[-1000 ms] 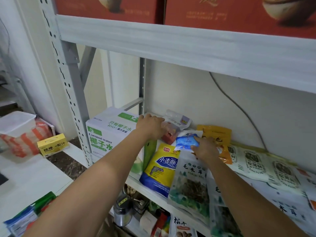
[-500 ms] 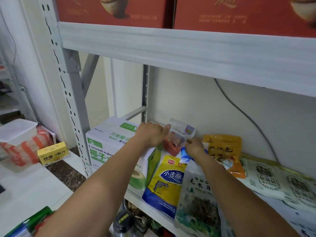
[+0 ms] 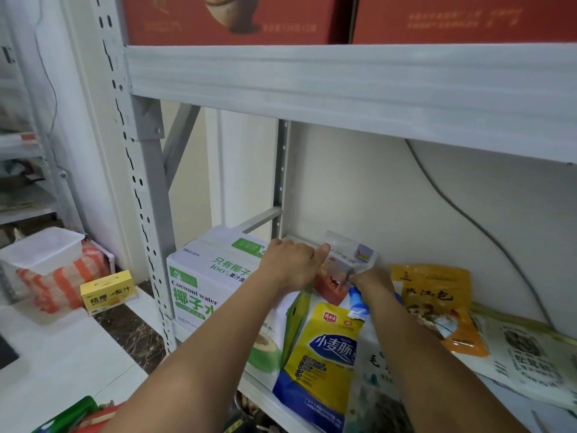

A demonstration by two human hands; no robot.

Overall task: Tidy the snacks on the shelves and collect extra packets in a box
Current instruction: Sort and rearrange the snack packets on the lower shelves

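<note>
Two hands are working on one item at the back left of the lower shelf [image 3: 254, 387]. We're gripping the clear-topped packet [image 3: 343, 267], which has red contents in its lower half and a purple label at its top right. It's sitting raised and tilted near the back wall, just right of the coconut water carton [image 3: 212, 282] and above the other packets.

Left hand [image 3: 288, 267]: the fingers are curling down, knuckles up, with the thumb tip pressing on the packet's top-left edge. The fingertips are hiding behind the hand, so we can't tell how far they're wrapping. The wrist is crossing over the carton's top corner.

Right hand [image 3: 373, 282]: the fingers are pinching the packet's lower-right edge. A small blue-and-white packet [image 3: 357, 304] is poking out from under that palm. We can't tell whether the hand is gripping it too or just covering it.

Below the hands, a yellow-and-blue bag [image 3: 321, 354] is leaning against the carton's green side and overhanging the shelf front. A green-printed bag [image 3: 377, 389] is lying beside it, mostly under the right forearm. An orange packet [image 3: 437, 301] is lying just right of the right hand, with pale printed packets [image 3: 524, 348] lying flat further right.

Red cartons [image 3: 231, 17] are sitting on the upper shelf. A dark cable [image 3: 468, 220] is running down the wall. Off to the left, a yellow box [image 3: 107, 292] is standing on a white counter [image 3: 62, 354] beside an orange-striped bag [image 3: 62, 285], with a clear tub [image 3: 43, 250] resting on top of that bag.
</note>
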